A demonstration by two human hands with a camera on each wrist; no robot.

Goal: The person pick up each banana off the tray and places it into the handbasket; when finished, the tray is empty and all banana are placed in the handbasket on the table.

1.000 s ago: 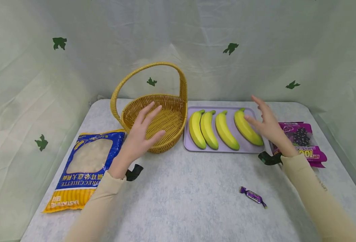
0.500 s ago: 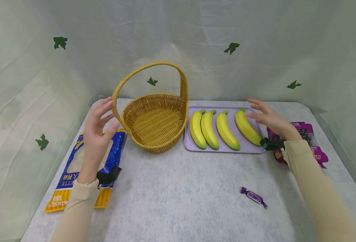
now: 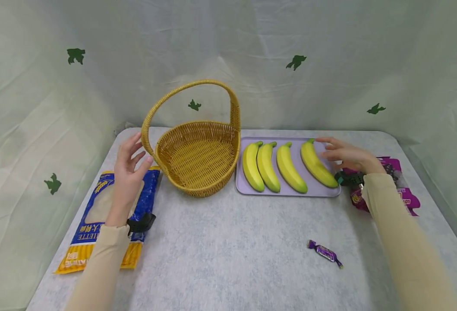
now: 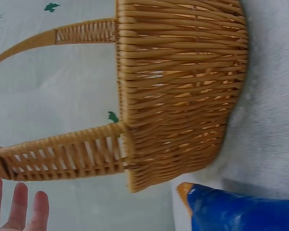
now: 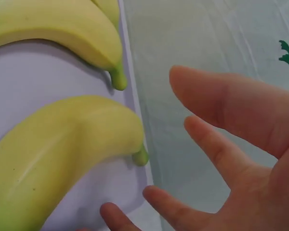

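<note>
A wicker basket [image 3: 201, 162] with a tall arched handle [image 3: 150, 114] stands at the back, left of centre. Just left of that handle is my left hand [image 3: 129, 172], fingers loosely bent and holding nothing; whether a fingertip touches the handle I cannot tell. Several bananas lie side by side on a lilac tray [image 3: 247, 190] right of the basket. Over the tray's right end hovers my right hand [image 3: 348, 156], its thumb and fingers spread beside the rightmost banana [image 3: 317, 166]. The right wrist view shows a gap between this banana [image 5: 72, 144] and the fingers.
Under my left forearm lies a blue and yellow pasta bag [image 3: 96, 207]. A purple snack bag [image 3: 404, 194] is partly hidden behind my right wrist. One purple wrapped candy [image 3: 325, 252] rests on the table [image 3: 228, 255] at front right. Pale curtains enclose the table.
My left hand has moved from over the basket to the left side of its handle. My right hand has turned and come lower beside the rightmost banana. Basket, tray and bags have not moved.
</note>
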